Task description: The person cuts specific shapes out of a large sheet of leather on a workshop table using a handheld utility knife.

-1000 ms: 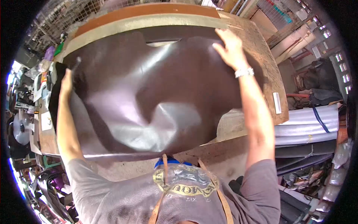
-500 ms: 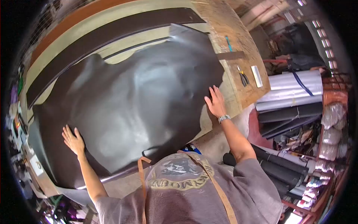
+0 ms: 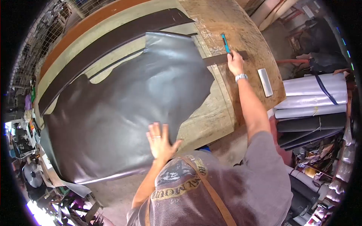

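Nearby, the left hand [image 3: 161, 145] rests, fingers spread and empty, on the dark sheet [image 3: 113, 113] atop the counter [image 3: 260, 45]; right of the sheet, the right hand [image 3: 235, 62] curls its fingers around a turquoise cutter [image 3: 225, 42]. Beyond the sheet lies a long strip [image 3: 109, 39].

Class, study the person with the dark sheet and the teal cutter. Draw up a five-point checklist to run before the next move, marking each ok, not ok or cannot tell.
1. Left grip on the dark sheet: ok, spread on top near its front edge.
2. Sheet smooth: not ok, ripples show.
3. Right grip at the teal cutter: ok, at its near end.
4. Cutter blade retracted: cannot tell, too small to see.
5. White block clear of the sheet: ok, apart to its right.
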`<state>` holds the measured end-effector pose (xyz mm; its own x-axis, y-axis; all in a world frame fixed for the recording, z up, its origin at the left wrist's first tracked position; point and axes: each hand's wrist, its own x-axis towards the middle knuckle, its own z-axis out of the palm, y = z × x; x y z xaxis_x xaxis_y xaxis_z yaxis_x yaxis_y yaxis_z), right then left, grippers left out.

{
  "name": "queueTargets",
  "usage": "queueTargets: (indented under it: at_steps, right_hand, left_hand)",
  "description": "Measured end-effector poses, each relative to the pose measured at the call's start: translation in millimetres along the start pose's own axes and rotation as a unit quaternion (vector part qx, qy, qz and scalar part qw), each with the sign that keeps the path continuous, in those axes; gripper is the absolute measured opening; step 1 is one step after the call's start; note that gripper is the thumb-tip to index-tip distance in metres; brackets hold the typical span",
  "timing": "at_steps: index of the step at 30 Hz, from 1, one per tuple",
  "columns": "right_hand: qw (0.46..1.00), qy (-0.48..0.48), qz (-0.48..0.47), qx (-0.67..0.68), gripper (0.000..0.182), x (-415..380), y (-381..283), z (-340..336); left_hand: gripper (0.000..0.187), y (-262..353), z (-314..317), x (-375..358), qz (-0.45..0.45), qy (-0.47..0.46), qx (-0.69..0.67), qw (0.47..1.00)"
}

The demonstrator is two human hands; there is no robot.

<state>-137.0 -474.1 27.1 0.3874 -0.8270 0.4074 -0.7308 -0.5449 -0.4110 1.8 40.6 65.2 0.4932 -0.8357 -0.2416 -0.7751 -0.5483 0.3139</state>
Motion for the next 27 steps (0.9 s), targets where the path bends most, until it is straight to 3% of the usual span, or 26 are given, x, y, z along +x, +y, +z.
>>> queueTargets:
  at_steps: [3,8,12,14,16,17,19,20,22,25,27]
  right_hand:
    - [0.985,-0.116,0.024,-0.123,0.043,42,27,2]
    - [0.958,-0.209,0.038,-0.195,0.049,78,43,33]
    - [0.973,-0.072,-0.063,-0.212,0.046,76,51,51]
    - [0.973,-0.062,-0.205,-0.083,0.042,69,49,37]
    - [0.956,-0.222,-0.194,0.006,0.048,52,27,12]
    - [0.946,-0.195,-0.255,0.041,0.053,43,7,-4]
    - [0.933,-0.276,-0.219,0.075,0.062,45,11,-7]
    - [0.919,-0.340,-0.188,0.073,0.061,53,17,-6]
    - [0.907,-0.342,-0.236,0.068,0.061,57,22,-9]
    - [0.882,-0.396,-0.244,0.079,0.064,66,18,-9]
    - [0.874,-0.408,-0.257,0.066,0.065,70,19,-4]
  left_hand:
    - [0.091,41,30,23,0.105,0.045,-0.025,0.993]
    - [0.071,51,27,52,0.069,0.090,-0.027,0.993]
    - [0.058,53,34,68,0.070,0.151,-0.030,0.986]
    - [0.052,53,30,73,0.083,0.165,-0.032,0.982]
    - [0.048,55,22,75,0.095,0.165,-0.009,0.982]
    - [0.042,60,9,78,0.086,0.088,-0.025,0.992]
    - [0.034,52,38,72,0.144,0.189,0.016,0.971]
    - [0.036,49,47,73,0.152,0.190,0.045,0.969]
    - [0.045,39,40,79,0.184,0.136,-0.008,0.973]
    - [0.055,42,15,86,0.124,0.195,-0.044,0.972]
    - [0.059,38,33,90,0.138,0.213,-0.023,0.967]
